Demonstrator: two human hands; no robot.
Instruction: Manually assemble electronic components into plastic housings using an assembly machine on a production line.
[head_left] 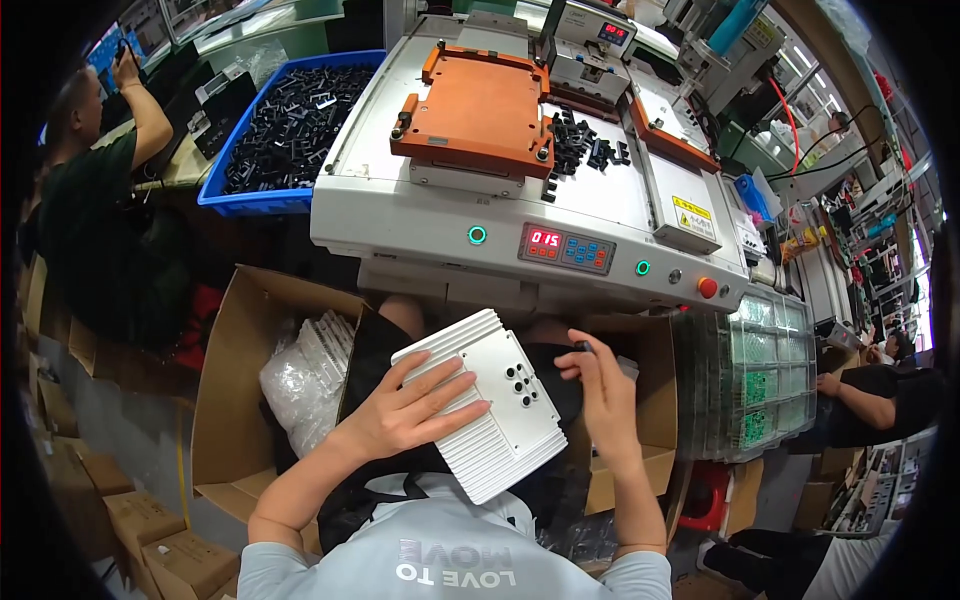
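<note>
The blue tray (262, 206), beside the machine's left edge, is heaped with black clips (300, 125). In the left carton (225, 400), clear wrap (295, 405) lies against ribbed panels (332, 340). A right carton (655, 415) stands on the other side of the lap; its contents are mostly hidden. Past the machine's right front corner, a stack of clear trays (790, 325) holds green pieces (755, 390) in its compartments.

The silver case (515, 440) lies tilted over the lap, before the machine's front edge, with several black plugs (516, 386) clustered on its flat middle. The left hand (395, 415) has its fingers spread across the case's left ribs; its thumb is hidden, so whether that grip closes underneath cannot be told. The right hand (607, 400), apart from the case, pinches a small black piece (583, 346) between thumb and finger.

The white machine (420, 225) carries an orange plate (480, 105), with loose black parts (575, 140) just to its right. A red button (707, 288) sits near the front right corner. Around it, a person in dark clothing (80, 210) is at the left, brown boxes (190, 560) are on the floor, and a red stool (706, 495) stands below the clear trays.
</note>
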